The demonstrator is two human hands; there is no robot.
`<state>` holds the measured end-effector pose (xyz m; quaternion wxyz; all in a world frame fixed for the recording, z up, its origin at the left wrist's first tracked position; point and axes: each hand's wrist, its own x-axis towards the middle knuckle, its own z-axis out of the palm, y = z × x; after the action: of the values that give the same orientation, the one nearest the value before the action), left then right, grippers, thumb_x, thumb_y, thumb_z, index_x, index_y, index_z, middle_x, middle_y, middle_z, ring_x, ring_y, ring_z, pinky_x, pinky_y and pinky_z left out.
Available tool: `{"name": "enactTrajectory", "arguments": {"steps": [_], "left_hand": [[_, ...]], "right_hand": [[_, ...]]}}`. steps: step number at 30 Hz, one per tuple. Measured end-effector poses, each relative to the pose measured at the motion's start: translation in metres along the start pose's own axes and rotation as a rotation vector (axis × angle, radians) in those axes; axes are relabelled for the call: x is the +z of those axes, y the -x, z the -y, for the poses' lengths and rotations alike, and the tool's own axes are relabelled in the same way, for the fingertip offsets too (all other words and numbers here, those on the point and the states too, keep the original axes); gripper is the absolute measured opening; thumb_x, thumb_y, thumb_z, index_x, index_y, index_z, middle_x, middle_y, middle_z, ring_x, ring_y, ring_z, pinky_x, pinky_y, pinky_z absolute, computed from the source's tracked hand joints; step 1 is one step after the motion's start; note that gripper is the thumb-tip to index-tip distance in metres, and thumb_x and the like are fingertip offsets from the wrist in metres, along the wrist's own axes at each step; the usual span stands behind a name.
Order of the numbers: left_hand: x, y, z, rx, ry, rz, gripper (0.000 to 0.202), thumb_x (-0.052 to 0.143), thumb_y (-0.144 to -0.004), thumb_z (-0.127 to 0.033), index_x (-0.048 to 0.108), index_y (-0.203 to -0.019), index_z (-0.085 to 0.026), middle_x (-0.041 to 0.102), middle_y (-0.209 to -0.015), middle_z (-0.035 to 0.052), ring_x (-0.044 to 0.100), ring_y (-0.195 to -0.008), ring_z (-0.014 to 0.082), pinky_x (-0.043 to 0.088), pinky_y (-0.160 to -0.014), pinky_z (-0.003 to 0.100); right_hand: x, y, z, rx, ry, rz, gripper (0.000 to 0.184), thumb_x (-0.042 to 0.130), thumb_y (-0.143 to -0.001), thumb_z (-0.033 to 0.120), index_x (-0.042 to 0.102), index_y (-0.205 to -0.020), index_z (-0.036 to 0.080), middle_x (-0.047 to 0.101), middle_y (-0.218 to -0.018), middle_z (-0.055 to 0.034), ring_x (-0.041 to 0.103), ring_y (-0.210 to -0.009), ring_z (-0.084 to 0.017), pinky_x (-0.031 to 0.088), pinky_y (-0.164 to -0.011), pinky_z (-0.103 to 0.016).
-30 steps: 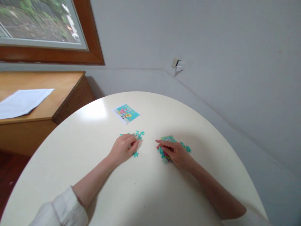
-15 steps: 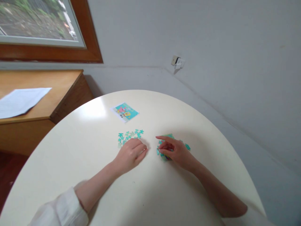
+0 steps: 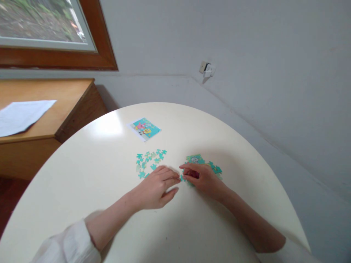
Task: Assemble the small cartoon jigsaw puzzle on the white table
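Note:
A small teal jigsaw piece [image 3: 181, 178] sits between the fingertips of both hands, at the left edge of a partly assembled jigsaw puzzle [image 3: 196, 159]. My left hand [image 3: 159, 187] reaches toward it from the left, thumb apart from the stretched fingers, fingertips touching or very near the piece. Over the puzzle, my right hand [image 3: 207, 179] is bent with curled fingers, its thumb tip at the piece and its index finger stretched out above. That hand covers much of the puzzle's middle. Several loose jigsaw pieces [image 3: 142, 165] lie beyond my left hand, some partly behind it.
A printed reference picture [image 3: 146, 129] with cartoon figures lies farther back on the round white table [image 3: 90, 175]. Left of the table, a wooden cabinet [image 3: 74, 89] carries a white paper sheet [image 3: 24, 114]. A wall outlet with a plug [image 3: 207, 69] is behind.
My left hand has moved right, toward the puzzle's left edge, and its thumb has spread from its fingers. More loose pieces show behind it. My right hand has shifted slightly left.

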<state>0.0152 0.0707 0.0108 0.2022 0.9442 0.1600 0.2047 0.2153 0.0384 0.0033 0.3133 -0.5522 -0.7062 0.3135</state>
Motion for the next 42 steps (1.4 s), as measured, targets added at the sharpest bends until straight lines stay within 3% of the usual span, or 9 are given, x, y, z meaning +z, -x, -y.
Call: {"name": "enactTrajectory", "arguments": {"steps": [8,16,23,42], "left_hand": [[-0.002,0.0,0.0,-0.008,-0.008,0.03,0.027,0.049,-0.081,-0.023,0.057,-0.105,-0.014,0.06,-0.106,0.0107,0.051,-0.103,0.0208,0.038,-0.093,0.037],[0.0,0.002,0.0,0.016,-0.049,0.052,0.033,0.051,-0.079,-0.025,0.055,-0.11,-0.015,0.057,-0.117,0.0115,0.048,-0.109,0.0231,0.036,-0.097,0.04],[-0.001,0.001,-0.001,0.018,-0.057,0.065,0.033,0.05,-0.081,-0.026,0.056,-0.111,-0.015,0.058,-0.118,0.0116,0.048,-0.109,0.024,0.037,-0.096,0.042],[-0.002,0.001,-0.001,0.019,-0.042,0.058,0.034,0.051,-0.08,-0.027,0.054,-0.112,-0.016,0.056,-0.119,0.0125,0.048,-0.11,0.0237,0.036,-0.098,0.042]], "right_hand": [[-0.01,-0.002,0.001,-0.008,0.112,-0.092,0.016,0.054,-0.077,0.023,0.066,-0.089,0.022,0.066,-0.077,-0.0027,0.058,-0.066,-0.014,0.047,-0.064,-0.028],[-0.017,-0.003,-0.01,0.006,0.045,0.03,0.014,0.057,-0.076,0.026,0.066,-0.085,0.018,0.061,-0.071,-0.002,0.053,-0.061,-0.012,0.044,-0.059,-0.026],[-0.023,-0.003,-0.012,-0.044,0.056,0.093,0.019,0.064,-0.071,0.023,0.066,-0.09,0.02,0.064,-0.085,-0.004,0.057,-0.079,-0.016,0.044,-0.073,-0.03],[-0.018,-0.005,-0.011,-0.031,0.054,0.066,0.01,0.063,-0.071,0.022,0.067,-0.08,0.02,0.062,-0.078,-0.0031,0.056,-0.075,-0.015,0.045,-0.069,-0.028]]}}
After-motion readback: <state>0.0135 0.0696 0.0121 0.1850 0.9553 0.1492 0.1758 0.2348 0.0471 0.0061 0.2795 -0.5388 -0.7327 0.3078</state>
